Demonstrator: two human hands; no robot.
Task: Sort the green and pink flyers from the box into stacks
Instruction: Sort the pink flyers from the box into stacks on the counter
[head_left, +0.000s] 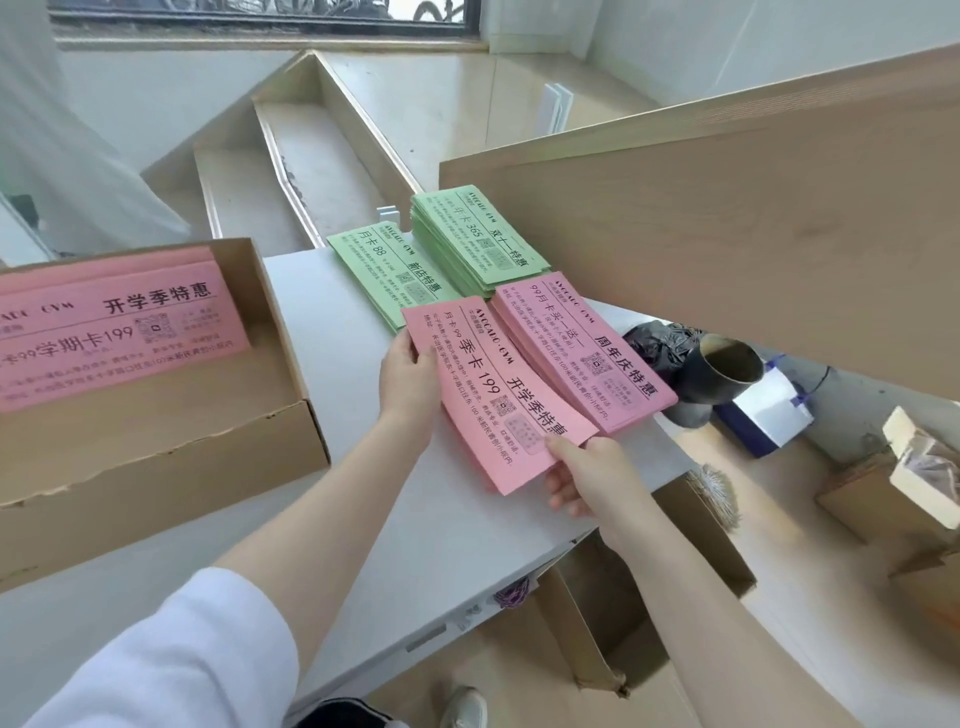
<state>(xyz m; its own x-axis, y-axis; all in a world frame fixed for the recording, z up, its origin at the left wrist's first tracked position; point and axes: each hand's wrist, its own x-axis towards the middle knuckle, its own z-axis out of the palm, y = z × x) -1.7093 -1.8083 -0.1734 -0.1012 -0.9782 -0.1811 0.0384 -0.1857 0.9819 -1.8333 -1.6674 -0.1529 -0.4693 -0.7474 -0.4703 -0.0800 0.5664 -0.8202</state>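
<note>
Pink flyer (498, 395) held at both ends, low over the near-left pink stack on the white table (332, 332); can't tell if it already touches the pile. Left hand (408, 376) grips the far-left end, thumb on top; right hand (584, 478) pinches the near corner, fingers under. Two-handed hold likely to square it onto same-text flyers. Just right, touching or overlapping, a second pink stack (587, 353) with a different headline. Far side: thin green stack (382, 278) left, thick green stack (478, 241) right, so sorting looks split by colour and print. Cardboard box (156, 415) well left, more pink flyers (114, 322) still inside, so task partway. Tan board (727, 234) leans far right; black bag (660, 343) and dark cup (722, 374) beyond the table edge.
</note>
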